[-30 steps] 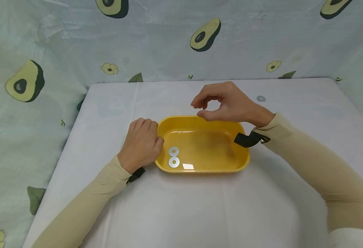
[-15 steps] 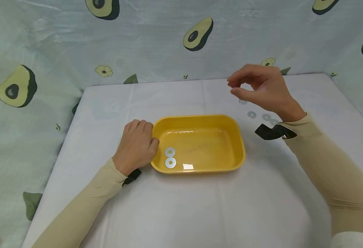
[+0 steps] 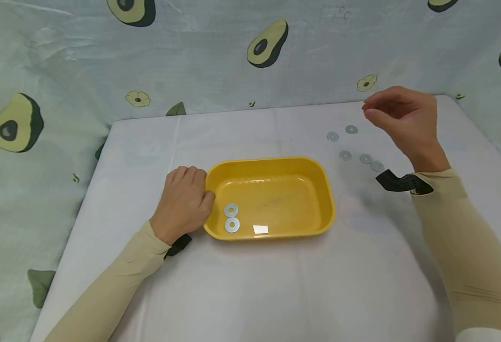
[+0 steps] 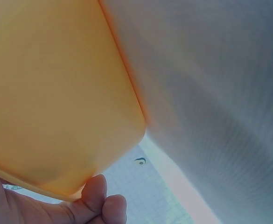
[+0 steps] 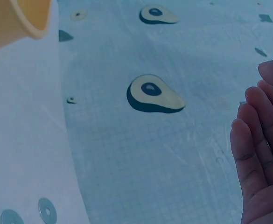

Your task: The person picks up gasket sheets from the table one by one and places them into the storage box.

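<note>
A yellow plastic tray (image 3: pixel 276 161) stands on the white cloth, with two flat metal washers (image 3: pixel 232 224) lying inside it near its left end. My left hand (image 3: pixel 184 204) grips the tray's left rim; in the left wrist view its fingertips (image 4: pixel 94 189) curl at the edge beneath the tray wall (image 4: pixel 57 93). Above the far right of the table hovers my right hand (image 3: pixel 409 123), fingers bent loosely and nothing visible between them. In the right wrist view its fingers (image 5: pixel 243 140) are relaxed. Several more washers (image 3: pixel 345 155) lie on the cloth to the left of and below that hand.
White cloth covers the table (image 3: pixel 250 285), and its far edge meets a pale green curtain (image 3: pixel 207 57) printed with avocados. Dark straps (image 3: pixel 404 182) are worn at both wrists.
My right hand has moved from over the tray's far rim to the right, past the loose washers, which now show. The left hand keeps its grip on the tray. The view has shifted slightly right.
</note>
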The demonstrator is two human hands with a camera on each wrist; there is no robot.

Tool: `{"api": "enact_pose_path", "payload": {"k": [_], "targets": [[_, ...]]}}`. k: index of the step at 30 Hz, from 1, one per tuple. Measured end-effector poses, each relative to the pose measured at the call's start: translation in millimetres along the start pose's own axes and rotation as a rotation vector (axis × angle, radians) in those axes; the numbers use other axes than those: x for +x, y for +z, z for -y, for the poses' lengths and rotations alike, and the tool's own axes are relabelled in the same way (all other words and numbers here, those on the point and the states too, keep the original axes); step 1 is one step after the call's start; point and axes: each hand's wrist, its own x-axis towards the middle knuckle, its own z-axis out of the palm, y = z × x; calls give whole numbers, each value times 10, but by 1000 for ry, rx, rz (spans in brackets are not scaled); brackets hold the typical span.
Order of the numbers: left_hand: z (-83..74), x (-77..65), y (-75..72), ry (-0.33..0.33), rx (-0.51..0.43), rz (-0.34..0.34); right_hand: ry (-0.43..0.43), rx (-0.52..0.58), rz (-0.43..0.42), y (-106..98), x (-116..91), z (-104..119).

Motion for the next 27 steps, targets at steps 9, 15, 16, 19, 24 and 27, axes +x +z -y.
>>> {"api": "enact_pose_path", "payload": {"k": [9,15,16,19,24,27], "targets": [[40,-40,-26,2,4,-11,39,69,-106,-168,-116,-44],[55,-80,-45,-1,-5,-11,77,69,-78,-196,-144,-43],[55,-86,-52,-1,-5,-9,85,62,-71,-204,-149,-48],[59,-102,-67,-1,-5,-6,141,41,-51,-242,-171,-75],[69,-127,-92,-3,-8,-5,273,-35,-28,-326,-213,-168],[69,-137,-110,-8,-11,6,353,-157,11,-382,-249,-242]]}}
